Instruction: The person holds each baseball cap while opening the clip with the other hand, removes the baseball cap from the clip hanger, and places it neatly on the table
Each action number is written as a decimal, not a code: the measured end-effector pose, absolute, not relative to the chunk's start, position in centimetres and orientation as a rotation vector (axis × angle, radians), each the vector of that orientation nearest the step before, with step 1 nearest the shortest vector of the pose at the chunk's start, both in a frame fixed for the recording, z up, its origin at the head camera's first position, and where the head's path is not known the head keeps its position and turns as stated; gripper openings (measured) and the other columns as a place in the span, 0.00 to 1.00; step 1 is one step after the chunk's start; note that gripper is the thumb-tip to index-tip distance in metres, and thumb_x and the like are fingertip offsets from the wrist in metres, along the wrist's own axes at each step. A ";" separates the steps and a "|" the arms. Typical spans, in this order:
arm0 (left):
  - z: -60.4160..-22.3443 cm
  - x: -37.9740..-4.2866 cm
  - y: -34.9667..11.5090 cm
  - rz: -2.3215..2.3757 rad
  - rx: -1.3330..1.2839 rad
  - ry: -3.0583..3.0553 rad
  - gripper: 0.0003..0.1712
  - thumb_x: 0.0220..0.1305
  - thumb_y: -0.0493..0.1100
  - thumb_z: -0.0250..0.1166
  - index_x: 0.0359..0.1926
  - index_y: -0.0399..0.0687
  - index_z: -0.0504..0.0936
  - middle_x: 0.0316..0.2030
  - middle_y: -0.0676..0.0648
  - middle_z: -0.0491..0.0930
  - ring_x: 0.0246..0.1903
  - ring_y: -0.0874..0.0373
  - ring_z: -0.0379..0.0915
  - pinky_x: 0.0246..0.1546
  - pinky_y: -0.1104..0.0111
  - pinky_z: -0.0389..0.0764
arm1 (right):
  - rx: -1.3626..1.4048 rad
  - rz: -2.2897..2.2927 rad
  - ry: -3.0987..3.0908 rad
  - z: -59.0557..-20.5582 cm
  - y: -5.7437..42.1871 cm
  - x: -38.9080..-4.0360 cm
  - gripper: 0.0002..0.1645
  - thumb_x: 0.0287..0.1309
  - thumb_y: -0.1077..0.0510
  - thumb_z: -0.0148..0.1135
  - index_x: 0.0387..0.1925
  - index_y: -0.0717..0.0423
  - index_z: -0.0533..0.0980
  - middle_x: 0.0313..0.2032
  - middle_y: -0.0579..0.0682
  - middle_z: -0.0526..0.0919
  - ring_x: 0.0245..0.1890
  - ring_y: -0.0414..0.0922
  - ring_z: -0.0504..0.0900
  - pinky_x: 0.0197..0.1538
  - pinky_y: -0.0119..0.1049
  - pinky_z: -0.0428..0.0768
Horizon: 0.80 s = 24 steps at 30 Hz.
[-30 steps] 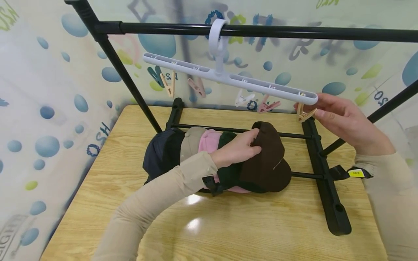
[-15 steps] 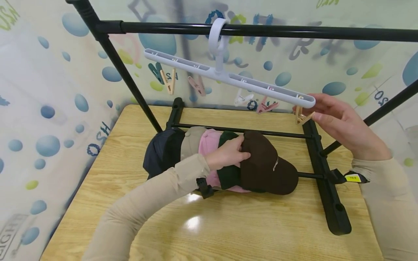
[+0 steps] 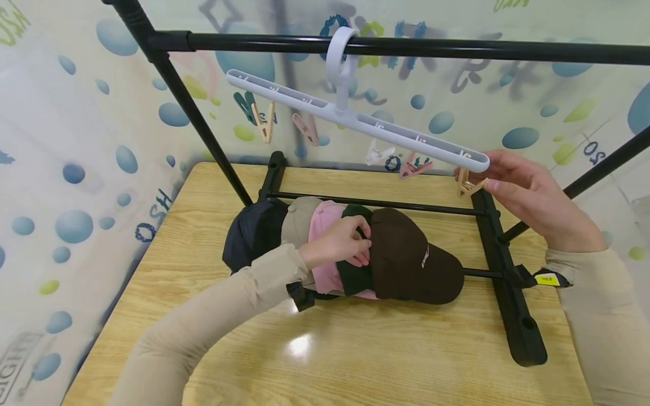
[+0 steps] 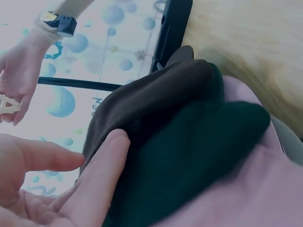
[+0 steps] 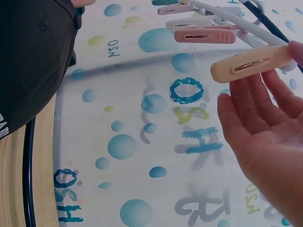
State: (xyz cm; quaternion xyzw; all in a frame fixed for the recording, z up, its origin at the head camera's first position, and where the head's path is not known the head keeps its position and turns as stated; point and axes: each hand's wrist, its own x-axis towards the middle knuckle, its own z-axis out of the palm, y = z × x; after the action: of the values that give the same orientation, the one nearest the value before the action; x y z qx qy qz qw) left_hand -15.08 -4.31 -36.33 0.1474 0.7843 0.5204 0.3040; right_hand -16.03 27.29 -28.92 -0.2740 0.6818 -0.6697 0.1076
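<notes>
A dark brown baseball cap (image 3: 401, 254) lies at the right end of a row of overlapping caps, its brim to the right. My left hand (image 3: 340, 242) is at its rear edge; in the left wrist view, finger and thumb tips take the brown rim between them. The dark green cap (image 4: 189, 156) sits just under that hand, with a pink cap (image 3: 325, 220) beside it. My right hand (image 3: 533, 197) pinches a beige clothespin (image 5: 251, 64) at the right end of the pale lavender hanger (image 3: 421, 144). The hanger hooks over a black rail and tilts down to the right.
Other clothespins, including a pink one (image 3: 415, 165) and a white one (image 3: 378, 152), dangle from the hanger. The black rack's top rail (image 3: 244, 43) crosses above, its foot (image 3: 513, 310) on the right of the wooden table (image 3: 381, 355). Beige and navy caps (image 3: 251, 231) lie left.
The brown cap, lifted at its rear a second ago, has settled flatter. My left hand has drawn leftward along it. The hanger's right end sank slightly while my right hand kept the clothespin.
</notes>
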 end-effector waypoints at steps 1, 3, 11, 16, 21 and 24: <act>-36.3 -15.0 -4.6 1.376 0.405 2.079 0.05 0.69 0.30 0.55 0.43 0.33 0.68 0.25 0.39 0.81 0.27 0.45 0.83 0.29 0.64 0.82 | -0.813 -1.966 2.013 -29.0 27.3 -16.0 0.23 0.68 0.74 0.43 0.61 0.62 0.69 0.53 0.53 0.76 0.52 0.45 0.72 0.57 0.28 0.68; -36.1 -14.8 -5.1 1.366 0.428 2.087 0.04 0.69 0.30 0.54 0.43 0.33 0.70 0.24 0.40 0.81 0.27 0.45 0.82 0.29 0.64 0.82 | -0.831 -1.963 2.020 -29.0 27.2 -15.9 0.24 0.67 0.75 0.42 0.62 0.62 0.69 0.54 0.53 0.75 0.52 0.45 0.71 0.56 0.28 0.68; -35.8 -14.7 -8.6 1.356 0.631 2.125 0.05 0.67 0.26 0.51 0.40 0.29 0.73 0.26 0.41 0.81 0.28 0.47 0.81 0.32 0.64 0.82 | -0.882 -1.951 1.994 -29.0 26.8 -15.4 0.25 0.68 0.74 0.38 0.66 0.68 0.62 0.54 0.60 0.72 0.53 0.52 0.69 0.60 0.33 0.64; -35.5 -15.0 -11.0 1.378 0.694 2.111 0.07 0.66 0.25 0.50 0.42 0.29 0.74 0.31 0.40 0.81 0.32 0.47 0.81 0.36 0.62 0.82 | -0.863 -1.937 2.035 -29.0 26.7 -15.2 0.27 0.68 0.74 0.39 0.68 0.68 0.60 0.54 0.60 0.73 0.54 0.52 0.70 0.60 0.33 0.65; -35.2 -15.1 -13.4 1.310 0.713 2.283 0.07 0.66 0.28 0.52 0.41 0.34 0.77 0.30 0.44 0.83 0.31 0.50 0.81 0.33 0.63 0.82 | -0.942 -1.960 1.933 -29.8 27.1 -15.5 0.29 0.67 0.77 0.38 0.68 0.66 0.60 0.57 0.58 0.71 0.57 0.49 0.71 0.60 0.31 0.68; -35.2 -15.2 -14.9 1.271 0.716 2.382 0.07 0.67 0.30 0.54 0.41 0.36 0.78 0.30 0.45 0.83 0.30 0.52 0.81 0.33 0.64 0.81 | -0.946 -1.918 1.911 -30.2 27.4 -15.8 0.28 0.68 0.77 0.37 0.68 0.66 0.59 0.60 0.59 0.68 0.60 0.48 0.71 0.60 0.31 0.68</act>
State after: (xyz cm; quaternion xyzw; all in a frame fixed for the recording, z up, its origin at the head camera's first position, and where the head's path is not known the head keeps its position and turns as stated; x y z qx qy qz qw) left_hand -15.22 -14.91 -35.16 0.2523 0.8398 0.4483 0.1734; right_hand -15.77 27.40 -30.24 -0.3267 0.6602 -0.6624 0.1363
